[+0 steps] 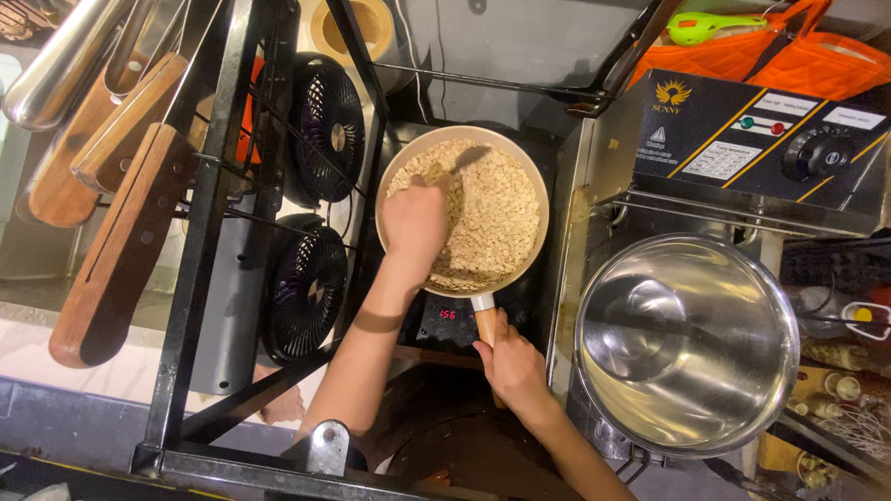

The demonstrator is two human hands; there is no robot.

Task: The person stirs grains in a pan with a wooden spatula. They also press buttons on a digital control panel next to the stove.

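Left hand (415,225) grips a utensil (464,160) over the oats (492,218) in the cream pan (536,186) on the cooktop's (422,320) middle; right hand (512,364) clenched round pan's wooden handle (486,325) at near edge; steel bowl (687,343) to the right

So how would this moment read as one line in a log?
left hand: stirring oats with utensil | right hand: gripping pan handle | pan: on cooktop

A cream pan (534,176) holds pale beige flakes (492,218); its handle (486,327) is tan wood. Two black slatted fans (316,199) stand left. The steel bowl (687,343) right is silvery. Far right lie orange cloths (789,56) and a lime-green utensil (710,26).
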